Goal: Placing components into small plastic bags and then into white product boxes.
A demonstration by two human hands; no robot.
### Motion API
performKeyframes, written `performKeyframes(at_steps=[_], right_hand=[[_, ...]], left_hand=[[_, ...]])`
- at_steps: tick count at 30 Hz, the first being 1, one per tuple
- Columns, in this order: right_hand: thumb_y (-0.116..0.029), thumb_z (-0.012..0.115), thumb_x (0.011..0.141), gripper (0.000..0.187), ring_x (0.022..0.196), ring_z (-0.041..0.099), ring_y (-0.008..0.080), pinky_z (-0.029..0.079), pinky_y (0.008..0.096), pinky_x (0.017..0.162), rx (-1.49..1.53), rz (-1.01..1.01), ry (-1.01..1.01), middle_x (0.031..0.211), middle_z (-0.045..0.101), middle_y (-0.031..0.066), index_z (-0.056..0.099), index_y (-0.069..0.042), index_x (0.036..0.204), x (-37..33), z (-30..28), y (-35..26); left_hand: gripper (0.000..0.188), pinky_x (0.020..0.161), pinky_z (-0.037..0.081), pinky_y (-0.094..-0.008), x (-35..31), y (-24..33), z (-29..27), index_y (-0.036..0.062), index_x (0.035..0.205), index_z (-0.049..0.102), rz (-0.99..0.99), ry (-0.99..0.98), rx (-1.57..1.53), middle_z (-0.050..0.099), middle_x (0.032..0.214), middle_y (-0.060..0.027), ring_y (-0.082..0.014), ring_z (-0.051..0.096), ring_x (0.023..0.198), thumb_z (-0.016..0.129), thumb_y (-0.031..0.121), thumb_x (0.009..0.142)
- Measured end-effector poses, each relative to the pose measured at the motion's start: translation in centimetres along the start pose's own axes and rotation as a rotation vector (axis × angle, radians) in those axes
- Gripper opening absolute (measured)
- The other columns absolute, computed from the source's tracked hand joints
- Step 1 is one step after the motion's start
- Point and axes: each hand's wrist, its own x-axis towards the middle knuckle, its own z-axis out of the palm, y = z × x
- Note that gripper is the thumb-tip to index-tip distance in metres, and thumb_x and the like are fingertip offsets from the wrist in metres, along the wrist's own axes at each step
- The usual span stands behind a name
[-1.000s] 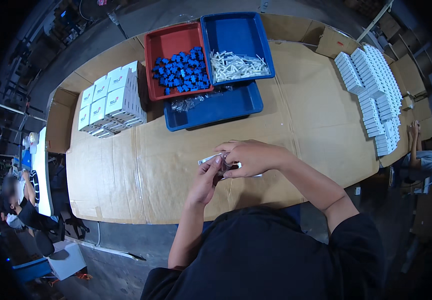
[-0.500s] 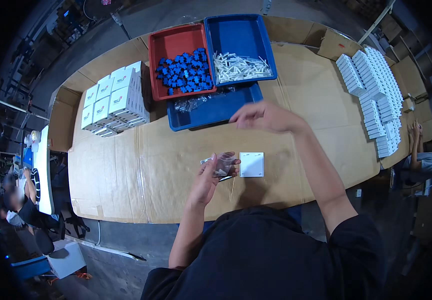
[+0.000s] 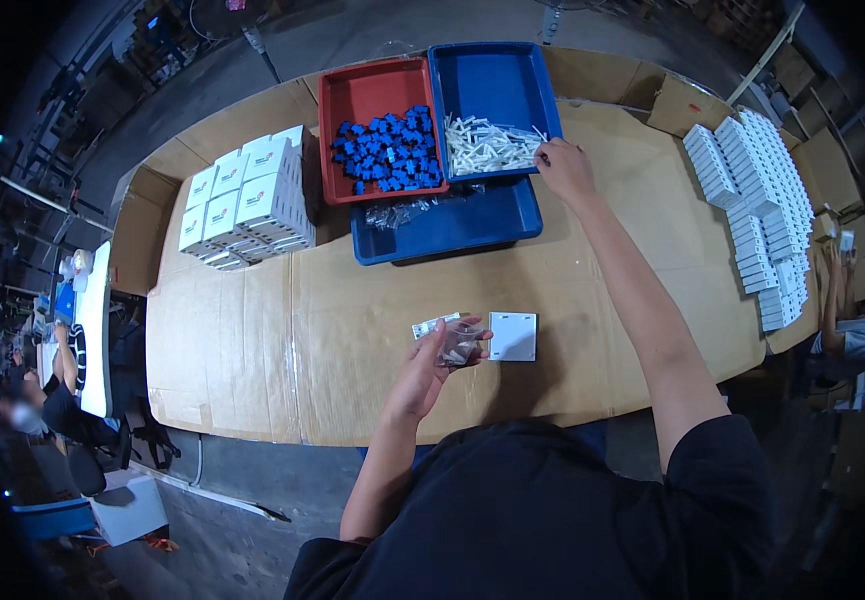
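Note:
My left hand (image 3: 418, 384) is closed around a small clear plastic bag (image 3: 460, 343) with a few small pale pieces inside. Just to its right, a flat white square plate (image 3: 512, 337) lies on the cardboard-covered table. A small white flat piece (image 3: 435, 325) shows just beyond the left fingers, partly hidden by them. My right hand (image 3: 567, 172) reaches to the near right corner of a blue tray (image 3: 487, 75), where many short white sticks (image 3: 487, 145) lie heaped. Its fingers are bent together at the tray's rim; what they pinch is too small to make out.
A red tray (image 3: 372, 85) of blue plastic parts (image 3: 387, 150) adjoins the stick tray. Below both sits another blue tray (image 3: 452, 240) with clear bags (image 3: 397, 212). White boxes (image 3: 262, 195) are stacked left, more white boxes (image 3: 752, 200) right. Other people sit at both sides.
My right hand has moved from above the lower blue tray, away and to the right, to the corner of the stick tray. My left hand still holds the bag. The view has shifted slightly.

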Motion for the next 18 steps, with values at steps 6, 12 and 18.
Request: performKeyframes(at_steps=[6, 12, 18], right_hand=[[-0.022, 0.07, 0.093, 0.014, 0.1, 0.068, 0.0274, 0.049, 0.0459, 0.093, 0.148, 0.011, 0.152, 0.096, 0.071, 0.0091, 0.077, -0.013, 0.1, -0.5, -1.6, 0.8], [-0.018, 0.071, 0.099, 0.018, 0.075, 0.061, 0.0137, 0.046, 0.0273, 0.07, 0.941, 0.19, 0.243, 0.084, 0.072, 0.0049, 0.079, -0.005, 0.109, -4.5, -6.6, -0.9], [-0.011, 0.073, 0.099, 0.016, 0.075, 0.055, 0.0056, 0.043, 0.0216, 0.066, 1.255, 0.263, 0.103, 0.086, 0.068, -0.0007, 0.079, 0.002, 0.107, -10.5, -11.8, -4.3]], left_hand=[[0.059, 0.1, 0.055, -0.0401, 0.3, -0.3, -0.8, -0.0033, 0.143, 0.055, 0.006, -0.033, -0.098, 0.07, 0.127, -0.0189, -0.0261, 0.072, 0.104, 0.035, 0.045, 0.114], [0.061, 0.103, 0.053, -0.0462, 0.2, -0.6, -1.2, -0.0027, 0.146, 0.05, -0.045, -0.067, -0.248, 0.068, 0.13, -0.0199, -0.0304, 0.071, 0.107, 0.035, 0.046, 0.113], [0.064, 0.106, 0.051, -0.0469, 1.1, -0.1, 0.5, -0.0044, 0.149, 0.047, -0.065, -0.145, -0.226, 0.065, 0.135, -0.0214, -0.0328, 0.068, 0.116, 0.037, 0.047, 0.113]])
